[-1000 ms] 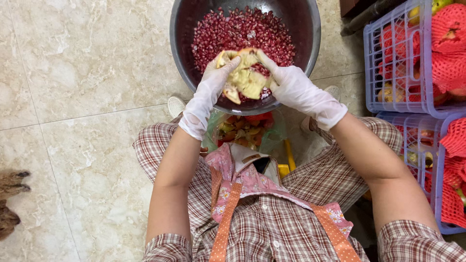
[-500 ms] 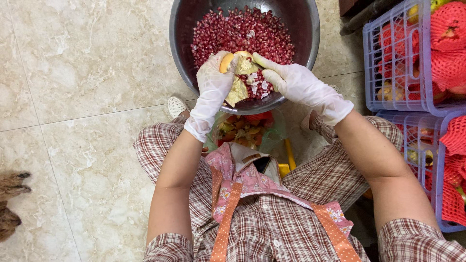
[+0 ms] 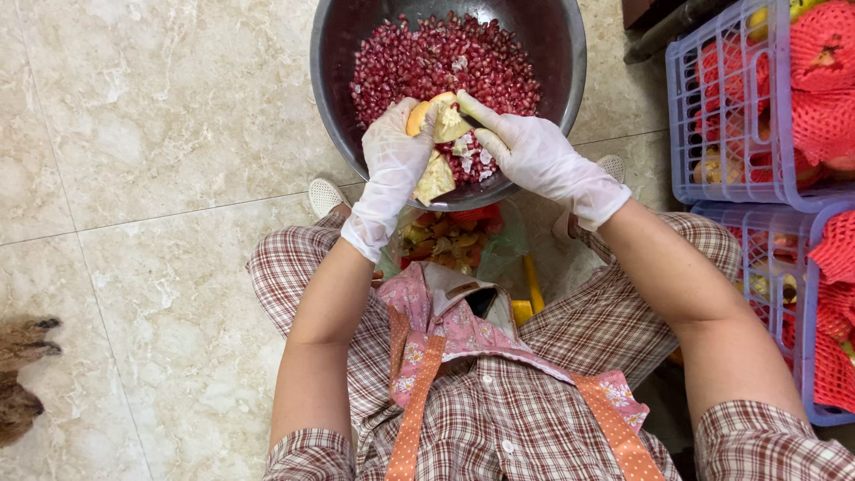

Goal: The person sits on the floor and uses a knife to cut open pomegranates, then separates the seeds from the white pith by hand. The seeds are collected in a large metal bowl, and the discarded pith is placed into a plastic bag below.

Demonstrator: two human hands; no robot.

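- We note lavender plastic crates (image 3: 712,125) stacked at the right edge, packed with fruit in red foam netting (image 3: 824,98).
- We see a clear plastic bag of red and yellow peel scraps (image 3: 450,236) on the floor below the bowl.
- Beige marble floor tiles (image 3: 160,134) fill the left side.
- A brown furry animal (image 3: 22,379) shows at the left edge.
- A white slipper toe (image 3: 326,194) peeks out.
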